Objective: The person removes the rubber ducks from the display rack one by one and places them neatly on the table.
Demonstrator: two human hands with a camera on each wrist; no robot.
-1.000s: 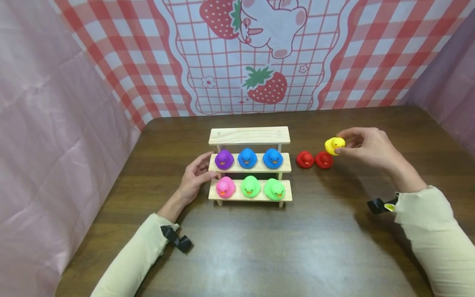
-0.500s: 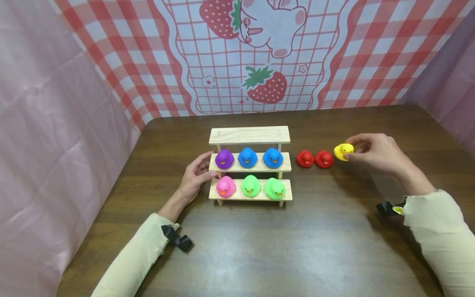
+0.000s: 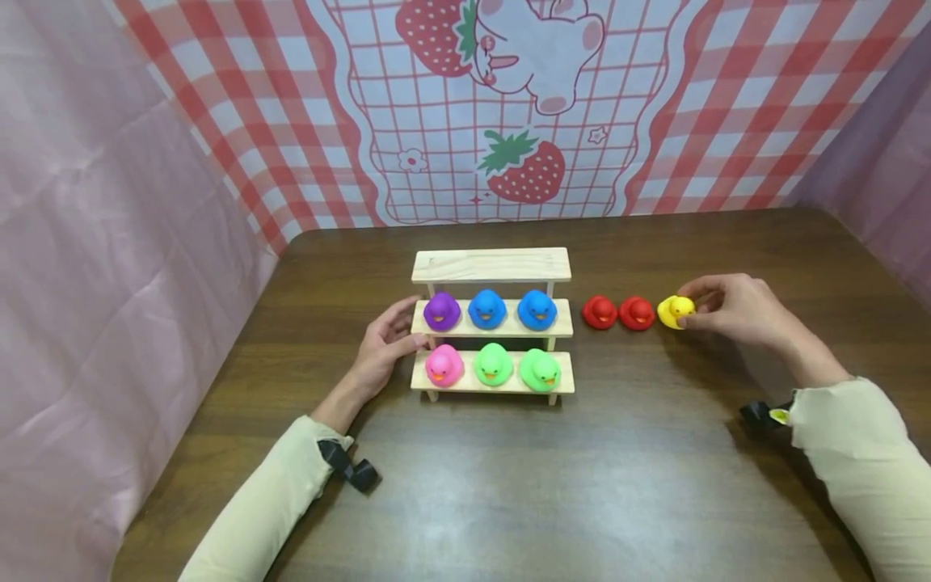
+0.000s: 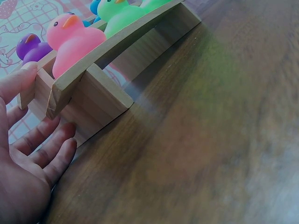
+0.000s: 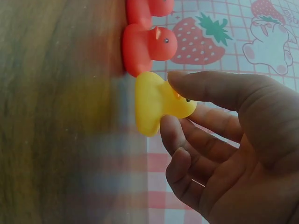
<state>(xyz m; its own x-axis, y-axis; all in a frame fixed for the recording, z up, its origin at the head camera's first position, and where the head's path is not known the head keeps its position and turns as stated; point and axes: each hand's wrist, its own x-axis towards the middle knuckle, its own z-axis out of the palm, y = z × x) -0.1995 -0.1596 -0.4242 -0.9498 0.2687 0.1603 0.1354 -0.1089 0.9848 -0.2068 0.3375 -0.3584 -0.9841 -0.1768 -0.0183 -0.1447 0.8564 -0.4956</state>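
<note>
The right hand [image 3: 738, 309] pinched the yellow duck [image 3: 674, 312] between thumb and finger, so its grip was closed to the duck's width. The duck was just beside the nearer red duck [image 3: 637, 313], on or slightly above the surface [image 3: 553, 493]; I could not tell which. A sideways release might push the red duck away. The left hand [image 3: 384, 343], fingers loose, rested its thumb against the wooden rack [image 3: 491, 265]; careless pressure there could perhaps shake the pink duck [image 3: 444, 366].
</note>
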